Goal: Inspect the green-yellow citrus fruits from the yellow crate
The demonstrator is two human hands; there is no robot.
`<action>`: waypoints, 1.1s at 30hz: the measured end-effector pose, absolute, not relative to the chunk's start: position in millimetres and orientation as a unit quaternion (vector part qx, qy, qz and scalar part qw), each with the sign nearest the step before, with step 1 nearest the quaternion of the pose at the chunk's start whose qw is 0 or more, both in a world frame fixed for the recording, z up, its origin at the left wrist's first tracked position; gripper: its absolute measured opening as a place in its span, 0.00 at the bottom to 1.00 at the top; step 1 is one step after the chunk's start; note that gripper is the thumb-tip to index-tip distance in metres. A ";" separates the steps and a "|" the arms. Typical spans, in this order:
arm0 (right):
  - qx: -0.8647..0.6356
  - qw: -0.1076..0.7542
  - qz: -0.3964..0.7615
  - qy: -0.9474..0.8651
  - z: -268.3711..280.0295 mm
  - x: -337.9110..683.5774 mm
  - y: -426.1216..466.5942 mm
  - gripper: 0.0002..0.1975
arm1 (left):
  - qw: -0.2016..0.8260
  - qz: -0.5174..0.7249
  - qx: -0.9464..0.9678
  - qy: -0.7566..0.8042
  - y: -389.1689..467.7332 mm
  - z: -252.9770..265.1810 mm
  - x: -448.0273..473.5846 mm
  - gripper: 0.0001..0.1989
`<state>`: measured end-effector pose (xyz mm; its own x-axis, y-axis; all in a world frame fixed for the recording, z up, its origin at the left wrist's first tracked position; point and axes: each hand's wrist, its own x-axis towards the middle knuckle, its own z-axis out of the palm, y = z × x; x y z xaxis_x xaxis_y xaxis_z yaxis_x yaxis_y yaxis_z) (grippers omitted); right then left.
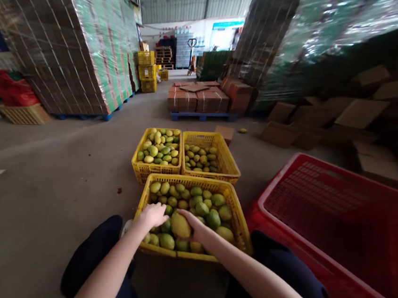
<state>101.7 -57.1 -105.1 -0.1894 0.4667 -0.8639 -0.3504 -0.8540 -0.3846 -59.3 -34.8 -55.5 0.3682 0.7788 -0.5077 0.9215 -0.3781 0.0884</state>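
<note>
My right hand [195, 226] is closed around a large yellow-green lemon [180, 225] above the near yellow crate [245, 229]. At the crate's left side, my left hand [152, 215] is over the fruit, its back turned up and its fingers loosely bent and slightly apart. I see nothing held in it, though its underside is hidden. Yellow and green lemons [202, 209] of mixed sizes fill the near crate between my knees.
Behind stand two more yellow crates, a full left one [144, 169] and a partly filled right one [231, 164]. A big red crate [280, 178] is close on my right. Flattened cardboard [362, 113] lies beyond it. Bundled boxes [211, 101] rest on a blue pallet [201, 116].
</note>
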 end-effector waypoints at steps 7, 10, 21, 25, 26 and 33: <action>-0.564 0.445 0.691 -0.080 -57.4 151.0 6.0 0.15 | 0.191 -0.212 0.795 0.536 -41.0 -61.2 -67.5 0.23; -0.510 0.575 0.634 -0.084 -36.7 181.6 30.2 0.15 | 0.197 -0.227 0.785 0.542 -41.1 -68.2 -67.5 0.25; -0.457 0.590 0.665 -0.020 -22.9 205.0 9.1 0.17 | 0.249 -0.233 0.779 0.527 -35.5 -112.0 -54.7 0.21; -0.462 0.597 0.656 -0.011 -16.3 218.7 -0.9 0.18 | 0.257 -0.237 0.765 0.541 -42.4 -138.3 -64.1 0.17; -0.465 0.597 0.654 -0.009 -15.8 221.6 -5.0 0.19 | 0.259 -0.240 0.759 0.546 -41.4 -144.2 -67.6 0.16; -0.484 0.579 0.655 0.026 -22.7 238.8 -36.6 0.14 | 0.240 -0.177 0.742 0.601 6.6 -167.2 -83.2 0.15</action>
<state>238.8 -36.6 -22.7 0.1404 0.7344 -0.6641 -0.7839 -0.3273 -0.5277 -83.2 6.6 -167.2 0.2157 0.8066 -0.5504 0.9761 -0.1633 0.1432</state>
